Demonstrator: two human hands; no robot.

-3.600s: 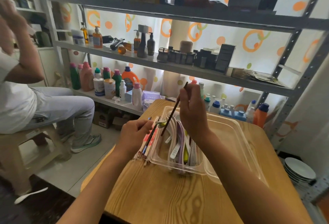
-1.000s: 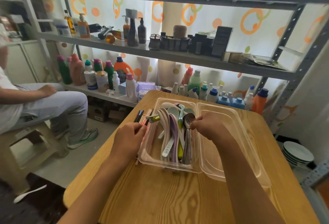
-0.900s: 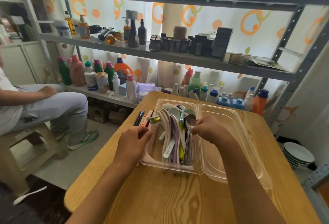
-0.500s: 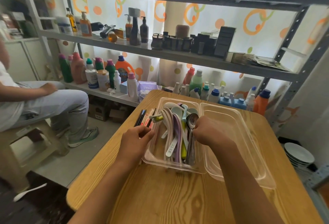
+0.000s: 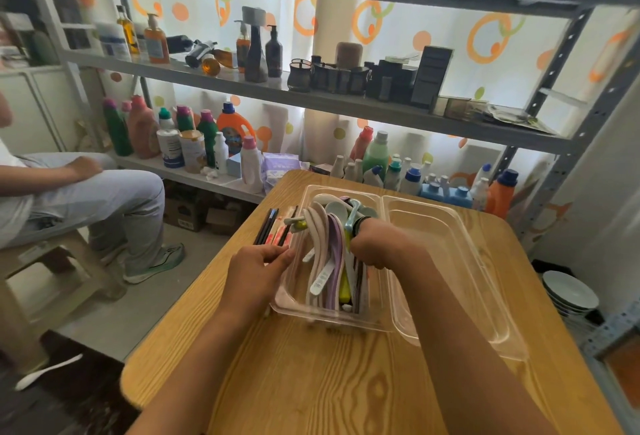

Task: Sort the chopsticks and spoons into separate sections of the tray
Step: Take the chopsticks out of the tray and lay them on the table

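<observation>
Head view, from near to far: the left hand (image 5: 258,270) rests at the tray's (image 5: 450,227) left wall, at about 9 o'clock of it, fingers curled on the near ends of the chopsticks (image 5: 273,227) that lie on the table (image 5: 311,382) just beside the tray. The right hand (image 5: 375,244) is closed around handles in the spoons (image 5: 329,254) pile in the left section. The right section, at 3 o'clock, holds nothing. Spoons look light, stiff and smooth, probably slippery; better to take them at the handles. Chopsticks are thin and can roll, so pinch them together near the middle.
</observation>
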